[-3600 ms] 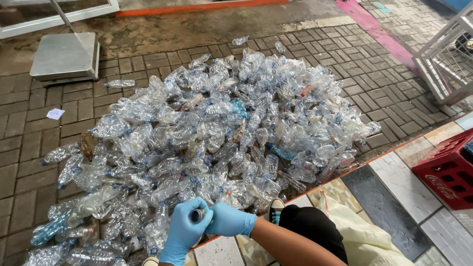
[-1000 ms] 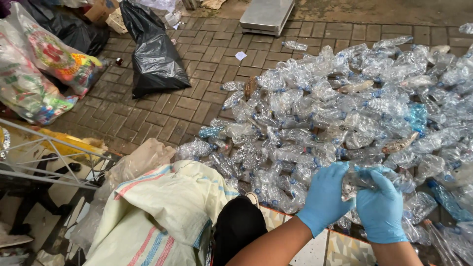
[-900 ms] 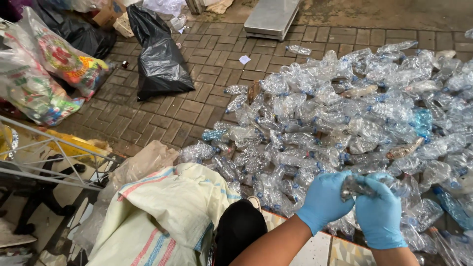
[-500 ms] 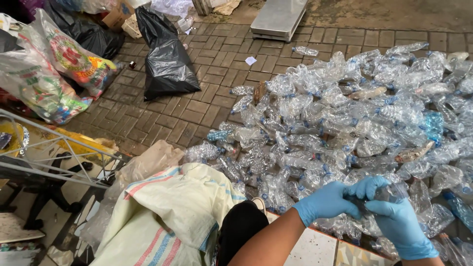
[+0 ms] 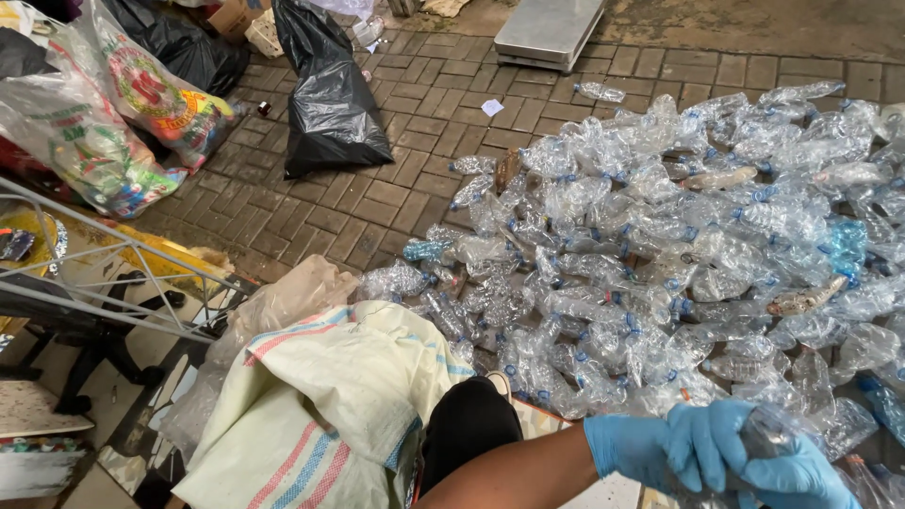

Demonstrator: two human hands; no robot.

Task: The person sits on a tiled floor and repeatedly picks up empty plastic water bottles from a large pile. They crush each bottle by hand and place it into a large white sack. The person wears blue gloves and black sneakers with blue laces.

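Both my hands wear blue gloves and meet at the bottom right of the head view. My left hand (image 5: 650,448) and my right hand (image 5: 801,476) together grip a crushed clear plastic bottle (image 5: 765,429), fingers wrapped around it; part of the bottle is hidden by the gloves. Just beyond them spreads a large pile of crushed clear bottles (image 5: 679,254) with blue caps and rings on the brick paving. A white woven sack with red and blue stripes (image 5: 330,405) lies against my black-clad knee (image 5: 467,429), left of my hands.
A black rubbish bag (image 5: 330,104) stands on the bricks at upper left, with printed clear bags of waste (image 5: 113,123) beside it. A metal platform scale (image 5: 551,28) sits at the top. A grey metal rack (image 5: 104,273) stands at the left.
The hands have slid down and right to the frame's bottom edge, still closed on the bottle, and the view has shifted a little left and closer.
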